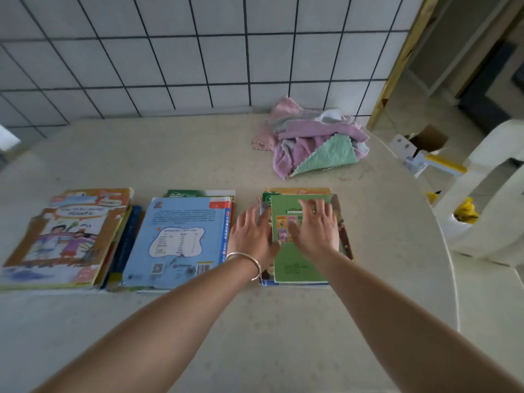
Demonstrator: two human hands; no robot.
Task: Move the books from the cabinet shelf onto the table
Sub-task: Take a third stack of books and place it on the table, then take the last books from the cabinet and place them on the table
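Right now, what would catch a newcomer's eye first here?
Two bare hands over the green book topping the right-hand stack: the right hand spread above its cover, the left hand at its left edge. Behind, a heap of pastel cloths lies on the table.

My right hand (314, 228) lies flat with spread fingers on the green book (297, 259) topping the right stack. My left hand (253, 236), bracelet (246, 263) on the wrist, rests open against that stack's left edge, fingers reaching its side. To the left sits the middle stack under a blue book (175, 239), and just beside it the left stack under an orange book (65, 236). All three stacks lie in a row on the table (255, 321). Cloths (314, 143) are heaped farther back, near the tiled wall (198, 52).
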